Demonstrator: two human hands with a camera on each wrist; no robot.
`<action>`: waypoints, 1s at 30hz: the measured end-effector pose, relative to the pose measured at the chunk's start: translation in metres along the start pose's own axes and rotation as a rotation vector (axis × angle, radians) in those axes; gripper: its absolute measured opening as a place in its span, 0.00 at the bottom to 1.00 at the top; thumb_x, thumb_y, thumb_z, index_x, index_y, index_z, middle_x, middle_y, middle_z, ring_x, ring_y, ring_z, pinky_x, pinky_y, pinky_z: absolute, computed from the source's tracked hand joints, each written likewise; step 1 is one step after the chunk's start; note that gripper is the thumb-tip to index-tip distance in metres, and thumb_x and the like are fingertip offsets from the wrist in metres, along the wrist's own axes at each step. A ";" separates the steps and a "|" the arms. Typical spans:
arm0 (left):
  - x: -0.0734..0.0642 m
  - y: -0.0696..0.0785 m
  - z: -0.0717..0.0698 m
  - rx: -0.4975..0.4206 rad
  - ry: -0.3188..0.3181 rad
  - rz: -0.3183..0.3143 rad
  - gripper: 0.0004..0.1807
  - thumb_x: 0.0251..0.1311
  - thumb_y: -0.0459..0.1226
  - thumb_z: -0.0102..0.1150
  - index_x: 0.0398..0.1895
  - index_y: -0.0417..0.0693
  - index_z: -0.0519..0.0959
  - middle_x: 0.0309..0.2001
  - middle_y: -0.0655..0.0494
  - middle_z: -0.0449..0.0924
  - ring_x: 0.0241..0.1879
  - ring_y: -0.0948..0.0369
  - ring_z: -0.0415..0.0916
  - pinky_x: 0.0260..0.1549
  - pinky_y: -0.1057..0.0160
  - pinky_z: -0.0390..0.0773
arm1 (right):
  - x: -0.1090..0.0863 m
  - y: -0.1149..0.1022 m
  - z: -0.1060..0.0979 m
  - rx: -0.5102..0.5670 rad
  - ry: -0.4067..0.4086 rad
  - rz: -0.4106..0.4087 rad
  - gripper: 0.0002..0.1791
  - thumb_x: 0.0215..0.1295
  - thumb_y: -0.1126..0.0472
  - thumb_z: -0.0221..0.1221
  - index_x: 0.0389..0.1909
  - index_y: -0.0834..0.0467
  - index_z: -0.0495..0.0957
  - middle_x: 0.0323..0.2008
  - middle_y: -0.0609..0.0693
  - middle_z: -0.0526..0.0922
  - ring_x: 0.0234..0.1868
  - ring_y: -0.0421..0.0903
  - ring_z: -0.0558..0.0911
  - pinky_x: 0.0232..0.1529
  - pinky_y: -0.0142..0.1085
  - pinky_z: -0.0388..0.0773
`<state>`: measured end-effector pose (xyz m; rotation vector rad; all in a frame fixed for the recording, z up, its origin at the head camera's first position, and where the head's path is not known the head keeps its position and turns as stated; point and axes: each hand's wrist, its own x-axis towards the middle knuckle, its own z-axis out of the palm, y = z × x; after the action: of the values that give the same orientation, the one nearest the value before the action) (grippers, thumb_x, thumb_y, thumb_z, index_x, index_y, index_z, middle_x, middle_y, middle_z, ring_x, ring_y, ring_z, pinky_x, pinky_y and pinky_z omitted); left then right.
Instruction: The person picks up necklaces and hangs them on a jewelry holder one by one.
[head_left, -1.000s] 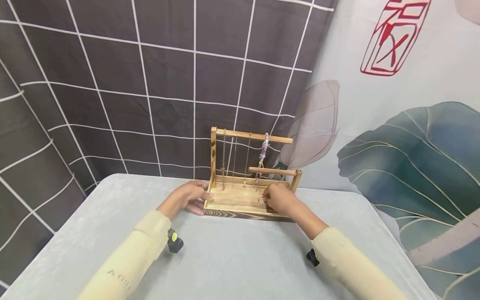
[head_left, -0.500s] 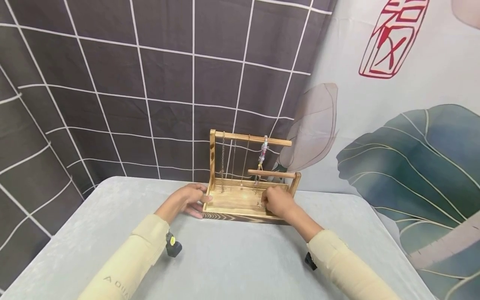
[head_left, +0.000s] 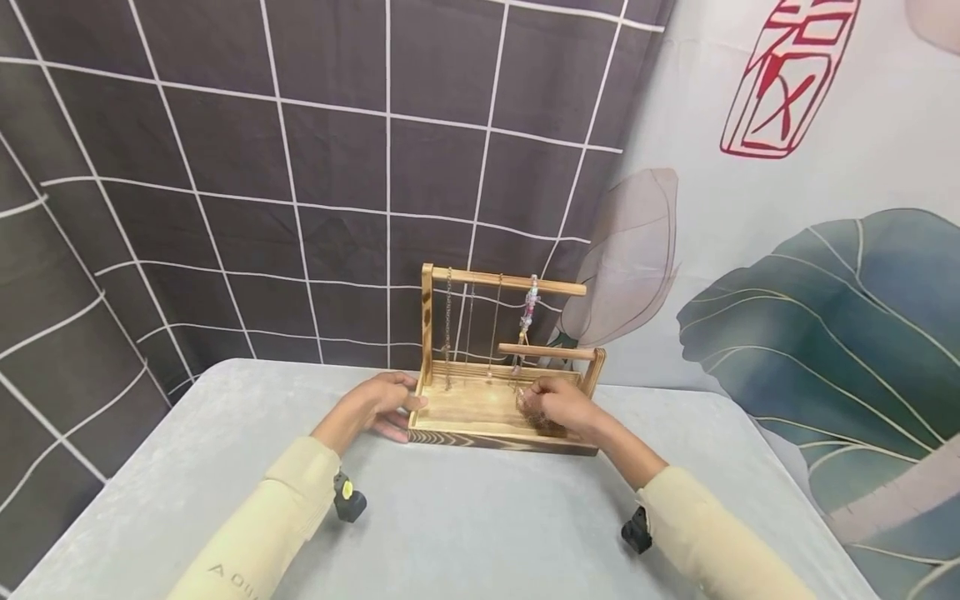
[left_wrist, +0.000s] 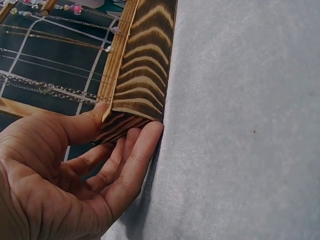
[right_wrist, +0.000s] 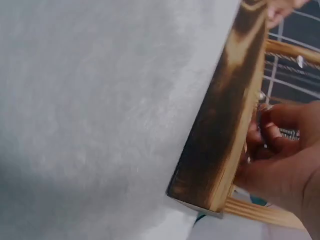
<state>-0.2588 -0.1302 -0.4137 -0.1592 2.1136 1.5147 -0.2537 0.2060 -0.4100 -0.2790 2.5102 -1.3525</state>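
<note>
The wooden jewelry stand [head_left: 465, 404] has a shallow tray, a tall hanging bar and a shorter bar. My left hand [head_left: 384, 404] grips its left end. In the left wrist view, the thumb lies at the tray's rim and the fingers press the striped end from outside. My right hand [head_left: 561, 404] is over the tray's right part, pinching a small shiny chain [head_left: 521, 398] at the fingertips. The right wrist view shows the curled fingers behind the dark front board [right_wrist: 220, 115], partly hiding the chain.
Thin chain necklaces [head_left: 448, 325] and a pink-and-clear beaded strand [head_left: 529, 304] hang from the tall bar. The short bar [head_left: 547, 351] stands just behind my right hand. A pale cloth [head_left: 480, 517] covers the table, with a dark gridded curtain [head_left: 330, 150] behind.
My right hand has shifted slightly, and its fingers have changed position around the shiny chain inside the tray. My left hand keeps its grip on the stand's end.
</note>
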 end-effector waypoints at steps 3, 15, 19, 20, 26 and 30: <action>0.001 0.001 0.000 0.000 0.003 -0.001 0.34 0.82 0.35 0.64 0.83 0.38 0.64 0.48 0.36 0.88 0.47 0.44 0.93 0.39 0.52 1.00 | 0.002 0.001 -0.003 0.324 -0.019 0.050 0.12 0.84 0.65 0.52 0.49 0.65 0.83 0.37 0.46 0.86 0.38 0.41 0.79 0.41 0.30 0.79; 0.000 0.001 -0.001 -0.005 0.010 -0.003 0.35 0.81 0.35 0.65 0.84 0.38 0.64 0.49 0.36 0.87 0.48 0.44 0.92 0.40 0.51 1.00 | -0.001 0.002 -0.005 0.778 -0.055 0.082 0.19 0.95 0.52 0.45 0.42 0.54 0.78 0.34 0.43 0.84 0.39 0.40 0.84 0.50 0.31 0.92; 0.001 0.001 -0.002 -0.012 0.006 -0.005 0.33 0.81 0.35 0.65 0.83 0.39 0.65 0.49 0.37 0.87 0.49 0.44 0.92 0.41 0.51 1.00 | -0.006 -0.003 -0.006 0.694 -0.055 0.059 0.17 0.94 0.55 0.46 0.47 0.58 0.80 0.37 0.45 0.87 0.42 0.42 0.86 0.51 0.31 0.93; 0.001 0.001 -0.002 -0.015 0.005 -0.007 0.33 0.81 0.35 0.65 0.82 0.39 0.66 0.49 0.37 0.87 0.49 0.44 0.92 0.41 0.51 1.00 | -0.008 -0.005 -0.007 0.673 -0.052 0.055 0.17 0.94 0.55 0.46 0.50 0.60 0.81 0.38 0.45 0.88 0.43 0.42 0.86 0.51 0.31 0.94; 0.002 0.002 -0.002 -0.017 0.003 -0.009 0.34 0.81 0.35 0.65 0.83 0.39 0.64 0.49 0.37 0.86 0.49 0.44 0.91 0.41 0.51 1.00 | -0.018 -0.019 -0.014 0.579 -0.035 0.028 0.27 0.94 0.55 0.46 0.77 0.72 0.68 0.53 0.49 0.90 0.52 0.42 0.91 0.59 0.32 0.94; 0.002 0.001 -0.002 -0.015 0.000 -0.010 0.34 0.81 0.35 0.65 0.84 0.39 0.64 0.50 0.37 0.86 0.50 0.44 0.91 0.41 0.51 1.00 | -0.025 -0.025 -0.018 0.555 -0.033 0.005 0.32 0.94 0.54 0.46 0.84 0.72 0.59 0.65 0.55 0.88 0.57 0.43 0.91 0.64 0.34 0.93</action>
<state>-0.2616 -0.1314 -0.4134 -0.1751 2.0983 1.5253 -0.2348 0.2136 -0.3758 -0.1707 1.9974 -1.9425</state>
